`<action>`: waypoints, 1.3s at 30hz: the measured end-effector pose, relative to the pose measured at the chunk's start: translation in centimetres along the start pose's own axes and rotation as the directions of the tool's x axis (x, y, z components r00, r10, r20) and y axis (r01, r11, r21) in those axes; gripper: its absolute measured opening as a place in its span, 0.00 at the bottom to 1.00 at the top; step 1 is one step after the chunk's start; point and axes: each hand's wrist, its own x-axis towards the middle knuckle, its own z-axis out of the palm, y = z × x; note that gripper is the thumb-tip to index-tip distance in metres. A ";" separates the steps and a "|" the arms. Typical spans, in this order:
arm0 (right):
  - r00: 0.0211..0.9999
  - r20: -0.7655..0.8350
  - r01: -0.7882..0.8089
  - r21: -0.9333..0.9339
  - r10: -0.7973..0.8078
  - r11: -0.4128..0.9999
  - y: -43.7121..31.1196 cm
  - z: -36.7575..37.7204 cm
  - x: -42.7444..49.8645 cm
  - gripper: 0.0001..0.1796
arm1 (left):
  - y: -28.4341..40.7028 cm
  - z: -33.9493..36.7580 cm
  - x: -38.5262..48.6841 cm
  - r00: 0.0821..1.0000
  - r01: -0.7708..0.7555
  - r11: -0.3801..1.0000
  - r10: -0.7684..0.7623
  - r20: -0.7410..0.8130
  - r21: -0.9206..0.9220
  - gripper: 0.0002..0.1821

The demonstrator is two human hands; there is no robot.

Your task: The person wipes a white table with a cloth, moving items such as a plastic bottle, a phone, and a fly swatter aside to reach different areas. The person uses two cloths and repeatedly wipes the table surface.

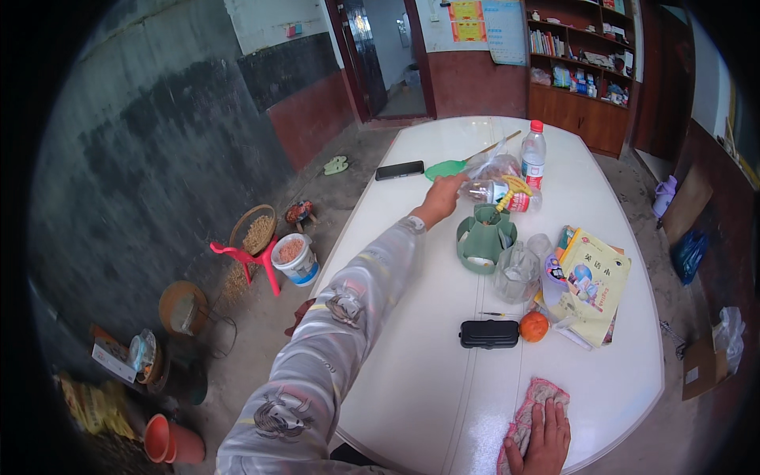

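My left hand (440,200) reaches far over the white table (409,332), its fingertips by a lying plastic bottle (480,191) and a clear plastic bag (500,164); whether they grip anything cannot be told. At the near right, my right hand (545,439) holds a pink-edged cloth (537,396) down flat against the tabletop. Just right of my left hand stands a green divided holder (485,240) with a yellow-handled tool (509,193) leaning up from it. A green fly swatter (446,169) and a black smartphone (399,171) lie beyond that hand.
Mid-table are a glass pitcher (515,276), a black case (488,334), an orange fruit (534,326) and stacked booklets (594,279). An upright red-capped bottle (534,151) stands farther back. Left on the floor are a red plastic chair (274,267), a white bucket (300,267) and orange-red buckets (178,442).
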 end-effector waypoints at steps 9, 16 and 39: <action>0.998 -0.044 -0.047 -0.108 0.043 0.993 2.3 1.3 -0.7 0.46 | 3.8 1.1 -1.4 0.987 0.158 0.985 -0.156 0.033 -0.071 0.23; 0.939 -0.214 -0.322 -0.270 0.269 0.908 14.1 -1.3 -0.4 0.37 | 5.2 -17.4 -15.3 0.912 0.070 0.991 -0.110 0.395 0.115 0.33; 0.912 -0.053 0.398 -0.115 -0.406 0.910 -13.4 15.7 18.2 0.41 | 19.1 -28.5 -40.1 0.857 0.507 0.856 -0.513 0.042 0.100 0.30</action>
